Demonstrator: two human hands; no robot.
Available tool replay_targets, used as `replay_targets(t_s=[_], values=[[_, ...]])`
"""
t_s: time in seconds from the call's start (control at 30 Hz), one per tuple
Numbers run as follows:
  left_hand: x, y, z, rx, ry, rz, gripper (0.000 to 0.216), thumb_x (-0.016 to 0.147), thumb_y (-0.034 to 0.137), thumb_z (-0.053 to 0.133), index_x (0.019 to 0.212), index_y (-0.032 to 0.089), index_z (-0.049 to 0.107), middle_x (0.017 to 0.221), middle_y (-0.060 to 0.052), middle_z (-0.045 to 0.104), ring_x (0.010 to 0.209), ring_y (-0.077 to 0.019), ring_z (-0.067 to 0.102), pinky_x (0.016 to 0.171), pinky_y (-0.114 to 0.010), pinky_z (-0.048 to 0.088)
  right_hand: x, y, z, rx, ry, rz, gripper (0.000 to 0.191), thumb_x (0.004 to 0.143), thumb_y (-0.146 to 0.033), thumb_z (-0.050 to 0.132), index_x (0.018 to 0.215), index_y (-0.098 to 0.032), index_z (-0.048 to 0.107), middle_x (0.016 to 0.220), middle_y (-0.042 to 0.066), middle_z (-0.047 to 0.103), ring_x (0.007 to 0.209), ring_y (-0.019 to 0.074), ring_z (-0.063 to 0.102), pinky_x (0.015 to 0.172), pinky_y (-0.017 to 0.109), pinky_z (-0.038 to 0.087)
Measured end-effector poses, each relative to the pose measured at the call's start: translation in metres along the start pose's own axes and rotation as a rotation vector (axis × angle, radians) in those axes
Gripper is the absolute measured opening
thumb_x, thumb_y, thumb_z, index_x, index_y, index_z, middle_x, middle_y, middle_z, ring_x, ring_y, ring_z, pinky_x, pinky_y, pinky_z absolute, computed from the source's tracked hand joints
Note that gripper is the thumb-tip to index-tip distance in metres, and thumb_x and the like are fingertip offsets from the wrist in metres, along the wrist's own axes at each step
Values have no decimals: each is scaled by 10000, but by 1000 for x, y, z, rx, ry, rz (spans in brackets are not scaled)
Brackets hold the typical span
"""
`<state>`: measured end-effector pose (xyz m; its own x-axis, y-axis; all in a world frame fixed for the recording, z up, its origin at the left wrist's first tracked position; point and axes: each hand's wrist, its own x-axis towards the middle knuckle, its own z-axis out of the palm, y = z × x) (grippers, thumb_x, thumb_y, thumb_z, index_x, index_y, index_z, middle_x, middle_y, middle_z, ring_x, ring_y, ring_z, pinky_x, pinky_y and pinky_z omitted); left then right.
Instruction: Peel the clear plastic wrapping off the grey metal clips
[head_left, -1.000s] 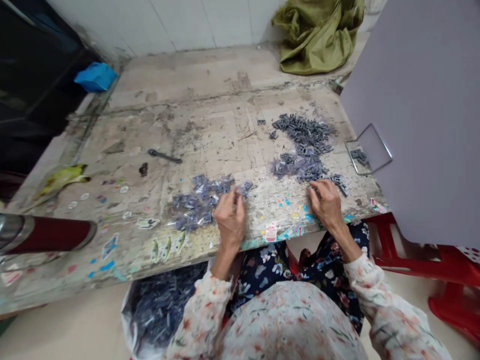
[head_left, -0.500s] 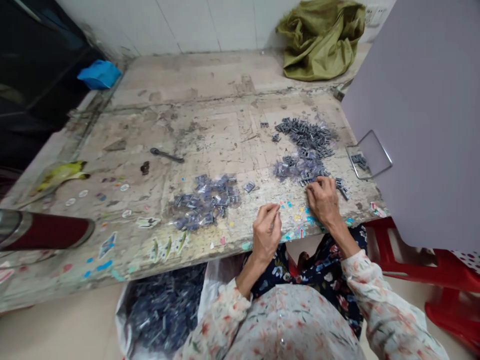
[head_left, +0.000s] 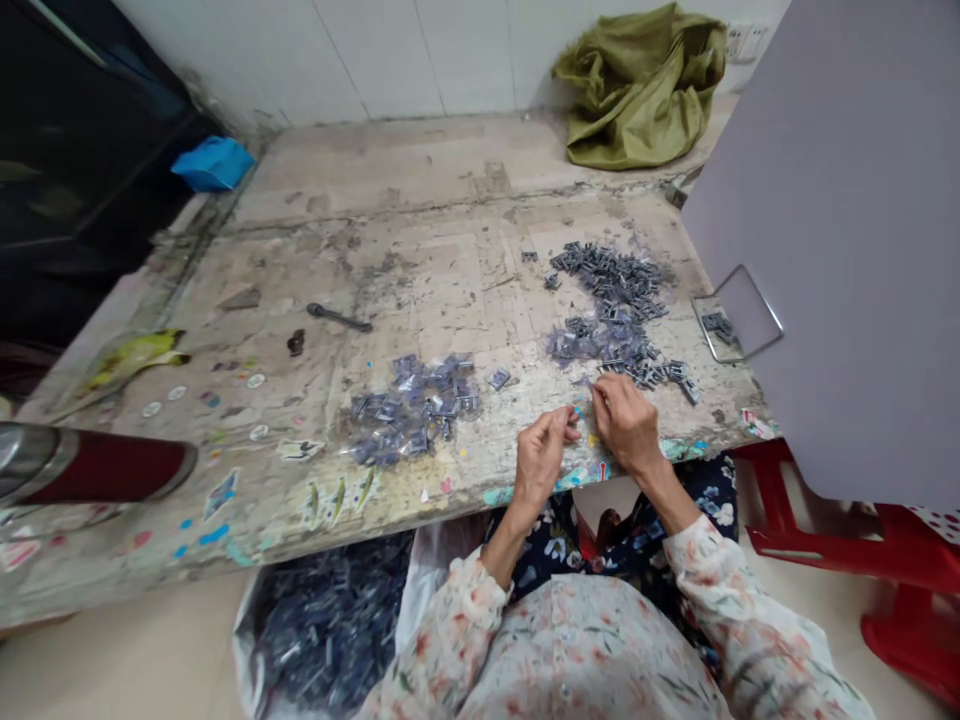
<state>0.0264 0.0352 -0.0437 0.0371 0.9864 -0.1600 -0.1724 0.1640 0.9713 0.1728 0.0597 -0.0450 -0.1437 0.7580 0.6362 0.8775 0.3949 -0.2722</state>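
Note:
My left hand (head_left: 540, 458) is closed in a pinch over the front of the worktable, fingertips toward my right hand; anything between them is too small to make out. Just to its right, my right hand (head_left: 627, 425) also has thumb and fingers pressed together. A faint bit of clear plastic shows near its fingertips, but I cannot tell whether it is held. Beyond my right hand lies a pile of small grey plastic parts (head_left: 611, 272), with clear plastic bags (head_left: 574, 345) among them. Left of my hands is a heap of small bagged grey parts (head_left: 409, 415), with one bagged part (head_left: 499, 378) apart from it.
A white sack (head_left: 244, 640) full of bagged parts stands below the table's front edge. On the table lie a dark red flask (head_left: 112, 465), a banana peel (head_left: 139, 358), a dark tool (head_left: 339, 317) and an olive cloth (head_left: 637, 95). A grey panel (head_left: 832, 250) blocks the right side.
My right hand has moved left, away from the grey parts and toward my left hand. My left hand has shifted slightly right, so the two are now close together.

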Motion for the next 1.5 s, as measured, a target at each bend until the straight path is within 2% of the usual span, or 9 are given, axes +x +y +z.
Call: replay_targets(t_s=[0.1,0.2,0.4,0.57,0.67,0.8,1.1,1.3,1.5], values=[[2,11,1,-308,-116,-295,428,794,538,664,847,118,721,737,-73,709,659,-143,663,690,-259,541,-26,-10,-10,55,2,-163,202,928,-93,502,1095,-168,588,1045,124,693,979,204,657,824,313,552],[1,15,4,-399,-143,-394,350,667,437,814,752,113,711,664,-41,692,605,-119,648,644,-220,542,-45,-17,-17,113,-15,-210,298,902,-56,529,1173,-165,587,1101,136,692,1025,217,664,849,335,573],[0,18,6,-398,-121,-411,332,600,365,866,780,113,748,730,-49,728,672,-119,673,694,-218,562,-49,-12,-34,247,-78,-147,328,896,-92,552,1205,-195,595,1130,126,689,1075,225,647,900,385,566],[3,15,7,-320,-92,-385,354,626,393,846,816,106,767,837,-102,756,756,-158,701,742,-255,562,-28,23,-34,90,31,281,179,934,-244,527,1075,-205,631,1020,110,665,987,240,619,860,420,535],[3,9,9,-293,-97,-360,350,639,401,836,807,102,767,823,-99,754,730,-151,696,714,-246,559,-17,42,-24,-77,-14,406,191,906,-308,561,1040,-190,629,1041,125,623,1006,269,565,846,424,498],[3,4,11,-293,-98,-323,350,665,412,819,809,99,763,806,-96,752,718,-151,697,726,-254,563,-14,47,-11,-120,-103,404,179,876,-265,576,1027,-174,609,1034,132,608,999,276,535,817,394,470],[3,2,9,-292,-119,-301,356,678,430,810,801,100,756,802,-94,751,724,-166,703,744,-280,563,-30,38,-20,48,-28,308,142,929,-205,484,1031,-189,582,909,77,638,816,212,582,760,347,485],[2,1,9,-316,-125,-305,334,683,411,811,806,106,755,794,-85,749,721,-160,703,747,-276,557,-40,28,-27,45,-51,205,201,933,-133,432,1057,-195,578,967,96,647,950,227,589,850,372,491],[1,-1,8,-291,-137,-287,348,688,437,804,798,111,756,783,-84,745,727,-167,701,762,-292,559,-42,27,-31,55,-102,271,272,906,-134,452,1126,-200,596,1042,111,639,1013,245,576,877,397,494]])
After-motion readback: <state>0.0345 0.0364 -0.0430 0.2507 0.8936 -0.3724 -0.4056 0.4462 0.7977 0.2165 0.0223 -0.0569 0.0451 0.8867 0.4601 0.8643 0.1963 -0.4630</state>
